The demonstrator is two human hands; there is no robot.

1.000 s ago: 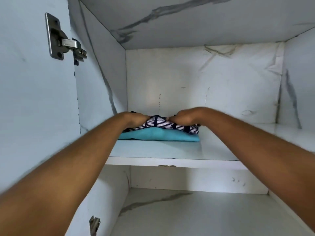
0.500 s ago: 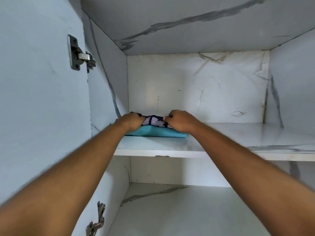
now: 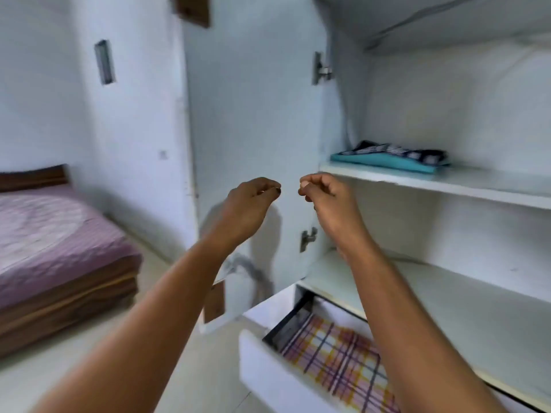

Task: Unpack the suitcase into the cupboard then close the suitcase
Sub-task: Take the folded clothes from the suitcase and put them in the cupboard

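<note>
The cupboard (image 3: 447,186) fills the right, its door (image 3: 253,129) swung open at centre; a bed (image 3: 59,234) lies far left. Low and near, an open drawer (image 3: 268,374) holds checked cloth (image 3: 334,353). On the upper shelf, a striped garment (image 3: 396,150) rests on a teal one (image 3: 384,163). The left hand (image 3: 247,210) and right hand (image 3: 331,204) hang loosely curled, near each other, holding nothing. The suitcase is out of view. Likely risk: turning away, a leg catches the jutting drawer.

Soft, even, cool daylight fills the room with no glare. Motion blur smears the whole frame, and wide-angle distortion bends the cupboard (image 3: 417,186) edges. A faint arm shadow falls on the door (image 3: 253,114).
</note>
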